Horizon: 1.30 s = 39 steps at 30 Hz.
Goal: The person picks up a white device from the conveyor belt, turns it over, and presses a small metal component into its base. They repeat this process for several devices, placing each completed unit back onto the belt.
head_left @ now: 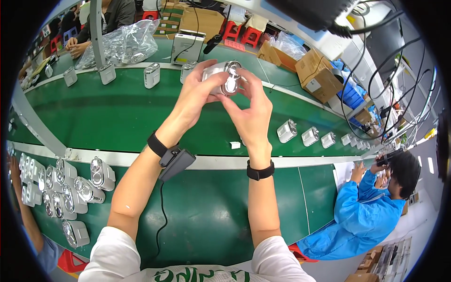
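The left hand (pixel 199 89) grasps a silver-white device (pixel 232 86) with shiny round ends, its thumb lying across the near side of the casing. The right hand (pixel 252 103) grips the same piece from the other side, thumb at its lower edge and bent fingers around its right. The device is held up in the upper middle of the frame, above a green conveyor belt (pixel 117 117).

A black wristband with a dark box (pixel 177 162) sits on the left wrist, and a thin black cable (pixel 162 211) runs down from that box. A plain black strap (pixel 260 170) circles the right wrist. Below the hands, a small white piece (pixel 235 145) lies near the belt's lower edge.

Right of centre, similar units (pixel 287 130) stand in a line along the belt; more units (pixel 151 75) stand along its far edge, upper left. On the green table (pixel 211 207), at the left of the frame, a cluster of such units (pixel 66 188) is gathered.

Farther out, a white box (pixel 188 47) stands at top centre, beside a clear plastic bag (pixel 127 44). A cardboard box (pixel 318 75) sits upper right, and a person in blue (pixel 371 211) is at lower right.
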Available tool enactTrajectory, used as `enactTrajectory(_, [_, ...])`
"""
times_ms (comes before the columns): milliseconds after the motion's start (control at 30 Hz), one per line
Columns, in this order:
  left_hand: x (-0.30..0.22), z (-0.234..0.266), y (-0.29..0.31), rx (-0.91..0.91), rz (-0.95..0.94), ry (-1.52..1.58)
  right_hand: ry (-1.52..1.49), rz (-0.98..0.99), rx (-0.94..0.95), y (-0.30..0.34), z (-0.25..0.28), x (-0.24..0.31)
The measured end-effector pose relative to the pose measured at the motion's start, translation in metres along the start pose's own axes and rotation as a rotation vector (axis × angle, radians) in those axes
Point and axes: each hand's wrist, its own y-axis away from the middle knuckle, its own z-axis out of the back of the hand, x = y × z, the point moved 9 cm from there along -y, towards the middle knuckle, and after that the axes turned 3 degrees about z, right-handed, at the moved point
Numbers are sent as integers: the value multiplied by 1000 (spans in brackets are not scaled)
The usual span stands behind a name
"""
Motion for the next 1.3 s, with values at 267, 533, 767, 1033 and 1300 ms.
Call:
enactTrajectory(267, [0,22,5,-111,9,102,-31,94,26,8,-20,17])
enactTrajectory(533, [-27,33,15,-206,-239,-96,-657,-261,-48,9,-27,20])
enactTrajectory(767, [-64,16,42,-382,-779,-692,-843,-492,28,20,-33,3])
enactTrajectory(1033, [-83,-3,62,-394,-955,-826,-895,-473,10,19,-28,8])
enactTrajectory(1300, [-92,-4,72,-423,-1028,-884,-893,-417,-19,16,-27,22])
